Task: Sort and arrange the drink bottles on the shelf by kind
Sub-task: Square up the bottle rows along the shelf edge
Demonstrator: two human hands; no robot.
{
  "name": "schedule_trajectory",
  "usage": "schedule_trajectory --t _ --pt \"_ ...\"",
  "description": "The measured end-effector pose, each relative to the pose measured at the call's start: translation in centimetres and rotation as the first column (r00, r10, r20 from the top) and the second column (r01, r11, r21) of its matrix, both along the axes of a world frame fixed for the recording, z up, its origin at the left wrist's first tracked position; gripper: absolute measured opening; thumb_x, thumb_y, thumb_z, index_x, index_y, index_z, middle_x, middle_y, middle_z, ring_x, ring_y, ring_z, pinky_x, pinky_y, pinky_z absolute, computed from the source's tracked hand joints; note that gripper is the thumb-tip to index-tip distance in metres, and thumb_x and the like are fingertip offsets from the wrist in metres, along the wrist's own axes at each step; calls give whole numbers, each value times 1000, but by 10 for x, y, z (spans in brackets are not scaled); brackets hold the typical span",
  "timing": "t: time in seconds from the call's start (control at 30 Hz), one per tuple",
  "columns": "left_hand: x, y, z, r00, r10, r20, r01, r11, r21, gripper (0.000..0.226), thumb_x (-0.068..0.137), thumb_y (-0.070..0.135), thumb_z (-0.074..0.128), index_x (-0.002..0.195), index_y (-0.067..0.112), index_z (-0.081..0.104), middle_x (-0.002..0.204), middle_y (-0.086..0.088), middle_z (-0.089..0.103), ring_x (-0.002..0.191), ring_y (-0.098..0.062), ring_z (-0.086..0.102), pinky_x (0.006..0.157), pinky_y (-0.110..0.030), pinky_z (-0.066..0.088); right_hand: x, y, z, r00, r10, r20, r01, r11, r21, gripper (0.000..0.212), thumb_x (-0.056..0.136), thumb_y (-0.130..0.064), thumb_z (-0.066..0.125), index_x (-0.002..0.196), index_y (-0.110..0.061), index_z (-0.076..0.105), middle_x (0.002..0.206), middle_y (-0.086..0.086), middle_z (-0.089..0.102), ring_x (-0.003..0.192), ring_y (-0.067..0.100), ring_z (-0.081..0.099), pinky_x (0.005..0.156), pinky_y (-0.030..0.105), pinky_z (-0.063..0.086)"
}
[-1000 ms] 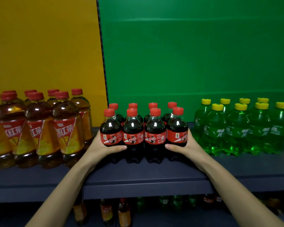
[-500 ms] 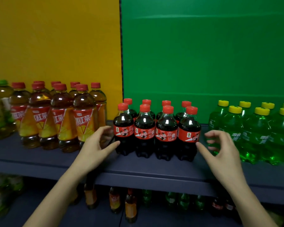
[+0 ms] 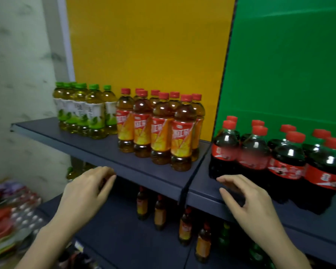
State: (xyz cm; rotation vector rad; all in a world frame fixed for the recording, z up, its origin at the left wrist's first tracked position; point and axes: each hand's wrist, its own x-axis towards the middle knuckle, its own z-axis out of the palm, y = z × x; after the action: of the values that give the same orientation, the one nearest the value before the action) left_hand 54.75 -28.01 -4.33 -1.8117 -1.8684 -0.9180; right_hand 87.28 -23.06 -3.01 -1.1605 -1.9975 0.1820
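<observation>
At the far left of the shelf [image 3: 70, 139] stood the green tea bottles [image 3: 83, 111], green-capped and packed close. Just beside them on the right, the red tea bottles [image 3: 159, 129] formed a tight block in front of the yellow panel [image 3: 147, 45]. The left hand [image 3: 85, 193] hovered below the shelf's front lip, fingers loosely curled and holding nothing. The right hand [image 3: 248, 200] hung over the shelf edge just in front of the cola bottles [image 3: 279, 156], fingers half spread, also empty. The colas stood in two rows before the green panel [image 3: 291, 55], near the seam in the shelf. Each kind looked already grouped, so the step was probably to square up the tea block. To do it well, both palms should press the outer bottles low on their bodies, not the caps, so none tipped. More bottles stood loose on the lower shelf [image 3: 124, 235], unsorted as far as could be told.
</observation>
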Motion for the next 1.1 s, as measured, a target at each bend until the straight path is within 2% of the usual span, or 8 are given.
schedule_trajectory --t 0.2,0.37,0.43,0.53,0.67,0.87,0.97,1.1 --pt "-82 -23 -9 998 54 -11 -54 997 -49 27 83 43 46 83 24 66 71 8 65 63 -17 65 46 -26 46 -70 -1 -11 1000 -28 3 28 998 -62 22 86 -28 60 104 -41 55 104 -26 56 99 0 56 84 25 48" --pt "-150 -31 -6 998 68 -2 -68 997 -42 13 81 38 59 82 27 65 70 10 64 63 -13 64 45 -16 36 -113 -7 -10 989 -146 -38 143 987 -68 24 85 -27 62 105 -38 56 107 -17 59 98 10 56 81 30 46" --pt "-170 -25 -3 1000 29 -7 -29 999 -39 19 81 42 52 83 27 65 71 11 64 62 -13 63 46 -15 35 -127 -9 -8 979 -196 -51 194 979 -57 25 84 -25 62 107 -35 57 107 -12 60 92 13 56 78 31 46" --pt "-186 -9 1 997 -64 -46 63 998 -27 35 82 47 41 85 23 66 74 9 65 65 -15 64 49 -24 45 -141 -13 -2 968 -249 -44 248 968 -24 26 84 -26 61 110 -30 59 107 -11 60 84 18 60 75 36 49" --pt "-184 20 8 986 -150 -67 149 989 -18 41 82 48 38 86 19 66 75 6 66 70 -19 65 56 -28 48 -147 -12 8 952 -304 -11 305 952 17 31 85 -26 60 117 -25 59 109 -13 57 96 14 56 81 33 45" --pt "-165 68 6 973 -225 53 225 974 6 39 83 41 59 113 16 60 103 2 67 95 -22 64 71 -36 52 -141 6 8 925 -371 -81 372 928 2 51 84 -25 63 133 -22 46 120 -14 48 110 4 44 95 29 39" --pt "-150 93 10 954 -287 80 287 958 9 52 82 37 66 127 17 51 118 1 60 109 -20 58 74 -35 50 -131 21 7 918 -390 -78 390 921 -9 61 83 -27 64 137 -20 40 132 -6 47 113 8 44 92 26 38" --pt "-139 130 19 935 -348 67 346 938 30 72 79 51 64 137 15 39 134 0 50 120 -18 50 83 -31 47 -127 43 10 911 -403 -91 402 915 -33 74 80 -34 65 143 -21 29 142 -3 40 127 13 41 99 29 37"
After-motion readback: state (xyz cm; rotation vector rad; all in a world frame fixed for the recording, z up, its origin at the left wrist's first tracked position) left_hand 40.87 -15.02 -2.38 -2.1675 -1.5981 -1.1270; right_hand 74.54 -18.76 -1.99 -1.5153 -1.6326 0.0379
